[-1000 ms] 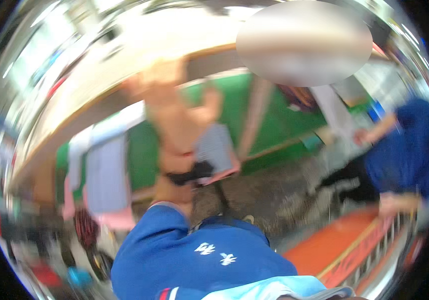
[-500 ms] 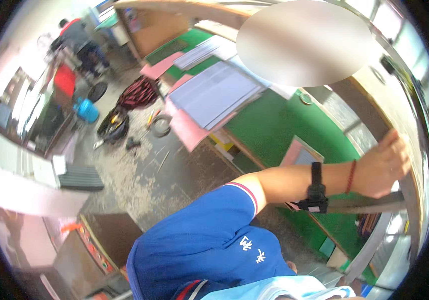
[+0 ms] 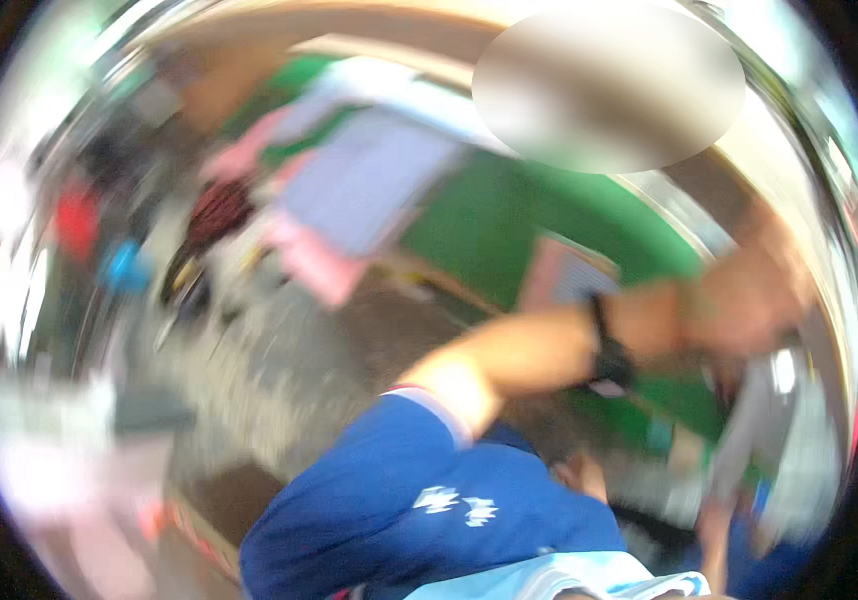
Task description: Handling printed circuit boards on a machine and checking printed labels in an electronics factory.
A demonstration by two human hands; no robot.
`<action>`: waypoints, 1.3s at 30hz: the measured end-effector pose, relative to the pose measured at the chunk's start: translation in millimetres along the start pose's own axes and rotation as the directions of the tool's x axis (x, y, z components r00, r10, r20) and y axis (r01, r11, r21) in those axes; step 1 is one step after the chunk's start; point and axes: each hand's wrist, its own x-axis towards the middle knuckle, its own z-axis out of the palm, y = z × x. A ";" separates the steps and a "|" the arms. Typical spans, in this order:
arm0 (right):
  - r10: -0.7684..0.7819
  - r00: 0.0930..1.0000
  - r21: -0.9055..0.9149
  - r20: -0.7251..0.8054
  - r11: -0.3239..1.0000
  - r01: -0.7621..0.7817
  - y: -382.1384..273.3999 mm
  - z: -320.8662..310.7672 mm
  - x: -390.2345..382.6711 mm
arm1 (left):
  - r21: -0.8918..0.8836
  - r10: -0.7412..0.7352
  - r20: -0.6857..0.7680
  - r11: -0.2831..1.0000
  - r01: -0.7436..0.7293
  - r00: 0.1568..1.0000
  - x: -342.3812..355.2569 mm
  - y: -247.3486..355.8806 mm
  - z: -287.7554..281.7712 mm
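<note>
My left arm, in a short blue sleeve, reaches across to the right, over the green tabletop [image 3: 484,225]. A black strap with a small device [image 3: 609,350] is around its forearm. My left hand [image 3: 754,290] is near the wooden frame [image 3: 799,210] at the right; blur smears its fingers, and I cannot tell whether it touches the wood. What seems to be my right hand [image 3: 584,475] shows low beside the blue shirt [image 3: 449,520], its fingers indistinct. A bare strip of arm [image 3: 714,545] and blue cloth appear at the lower right.
Pale sheets [image 3: 364,180] and pink papers [image 3: 319,260] lie on the green top's left part. Another pink-edged paper [image 3: 559,265] lies nearer my arm. On the floor at left are a dark red cloth bundle [image 3: 217,215] and a blue container [image 3: 127,268]. A brown box-like piece [image 3: 234,500] stands lower left.
The whole view has shifted and blurred. My left arm stays stretched out, its hand slightly higher and further left in the picture. More skin and blue cloth show at the lower right.
</note>
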 end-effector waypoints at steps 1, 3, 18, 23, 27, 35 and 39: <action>-0.212 0.977 0.029 -0.028 0.977 0.213 -0.8 -7.4 -2.6 | 0.123 0.031 0.097 0.991 -0.043 0.995 -0.2 0.2 -1.6; -0.156 0.978 -0.077 -0.135 0.986 0.147 -7.9 -1.8 -12.4 | 0.228 0.003 0.238 0.972 -0.059 0.971 0.9 -2.8 -6.5; 0.325 0.894 0.274 -0.307 0.930 -0.245 12.6 41.4 -91.4 | 0.478 0.070 0.160 0.867 -0.139 0.985 19.7 23.4 4.3; 0.447 0.821 0.357 -0.356 0.877 -0.322 19.9 44.0 -109.9 | 0.438 0.107 0.155 0.884 -0.165 0.982 18.0 19.1 8.1; 0.563 0.763 0.484 -0.316 0.788 -0.381 29.2 49.7 -128.1 | 0.458 0.174 0.124 0.863 -0.212 0.977 16.8 14.1 14.7; 0.623 0.705 0.513 -0.338 0.750 -0.417 39.1 65.8 -133.5 | 0.537 0.257 0.077 0.803 -0.257 0.963 15.1 3.6 21.7; 0.596 0.718 0.525 -0.361 0.766 -0.372 37.7 61.2 -131.1 | 0.484 0.267 0.056 0.835 -0.260 0.962 14.8 2.7 24.7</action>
